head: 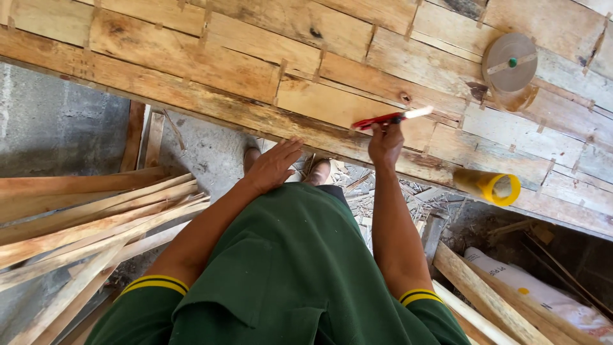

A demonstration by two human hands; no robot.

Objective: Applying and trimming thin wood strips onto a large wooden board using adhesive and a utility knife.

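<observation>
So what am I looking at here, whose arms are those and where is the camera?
The camera sits on a person's head and looks down, so you see their own green shirt and two bare arms. In front is a wooden panel made of joined planks. The right hand holds a red pencil against the wood. The left hand is open, at the panel's near edge. A roll of tape and a yellow tube lie on the panel. Loose wooden strips are piled on the left.

Soft even daylight, sharp focus, slight wide-angle edge distortion
</observation>
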